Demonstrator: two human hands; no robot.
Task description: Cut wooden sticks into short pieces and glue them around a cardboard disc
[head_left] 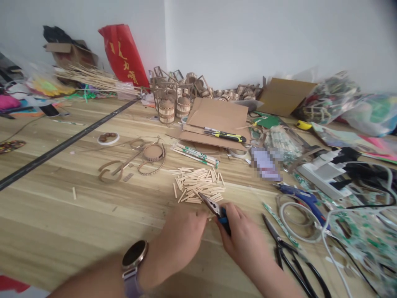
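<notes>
My right hand (245, 238) is closed round the blue handles of a pair of pliers (214, 207), whose jaws point up and left toward a pile of short cut wooden sticks (198, 186). My left hand (181, 238), with a watch on its wrist, is curled with its fingertips close to the pliers' jaws. What those fingers pinch is hidden. Both hands rest low over the wooden table (62, 215).
Black scissors (288, 252) and a blue glue gun (305, 198) lie to the right among cables and a white power strip (322, 174). Cardboard pieces (214, 120) with utility knives, wrapped chopsticks (195, 155), cardboard rings (151, 153) and small stick lanterns (167, 109) lie beyond. A black rod (62, 147) crosses the left.
</notes>
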